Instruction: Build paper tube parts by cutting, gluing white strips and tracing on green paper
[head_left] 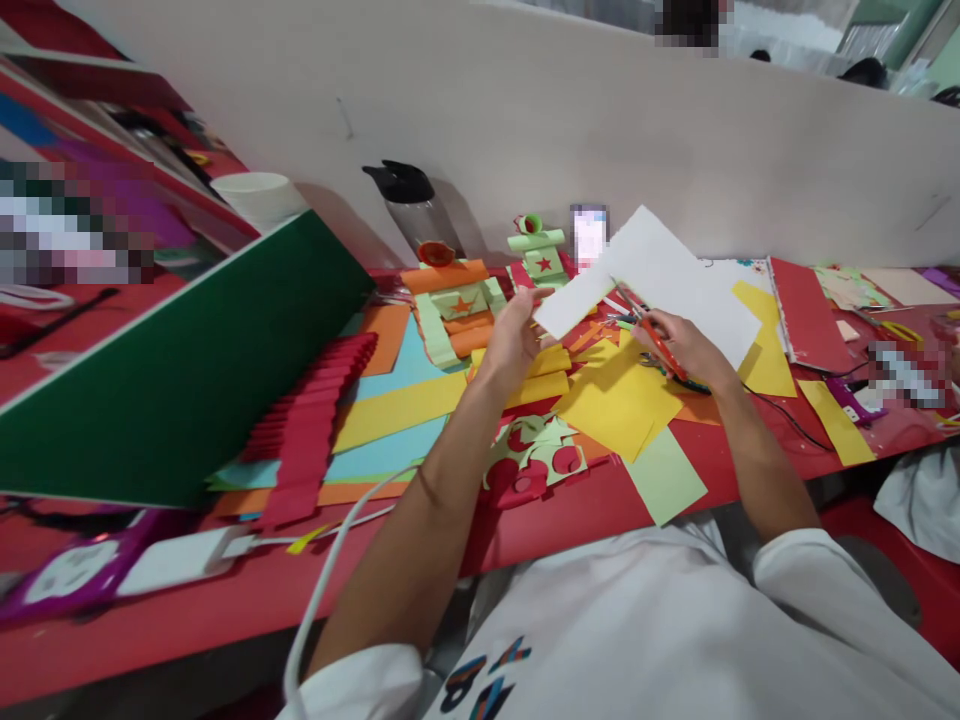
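A large white sheet of paper (675, 270) is raised above the table, slanting down to the right. My left hand (517, 325) pinches the sheet's left end. Orange-handled scissors (660, 350) are in my right hand (679, 345), with the blades at the sheet's lower edge, where a cut separates a strip on the left from the wider part. Beneath the hands lie yellow paper sheets (619, 400) and a pale green sheet (667, 480). Red and pale green paper scraps with round cut-outs (536, 460) rest near my left forearm.
A green board (180, 370) leans at the left beside pleated red paper (307, 430). Behind stand a flask (416, 205), decorated paper rolls (461, 305) and a phone (590, 235). A white charger (180, 560) with a cable lies front left; a red folder (814, 315) sits right.
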